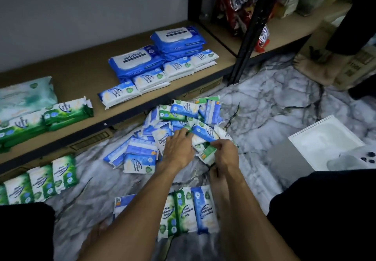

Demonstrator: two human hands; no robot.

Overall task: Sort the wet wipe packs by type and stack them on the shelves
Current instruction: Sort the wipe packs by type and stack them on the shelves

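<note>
A loose heap of small blue and green wipe packs [179,118] lies on the marble floor in front of the low shelf [85,71]. My left hand [178,148] rests on the heap, fingers reaching among the packs. My right hand [224,153] pinches a green wipe pack [207,152] at the heap's near right edge. On the shelf stand large blue packs [179,41], small blue packs [150,81] in a row, and green packs [67,112] at the left. More green packs [42,181] line the floor at the left, and mixed packs [189,210] lie under my forearms.
A black shelf post [250,32] rises at the right, with red snack bags [238,2] behind it. A white tray [325,138] sits on the floor to the right. Another person's foot [313,67] stands at the far right. My dark-clothed knees frame both lower corners.
</note>
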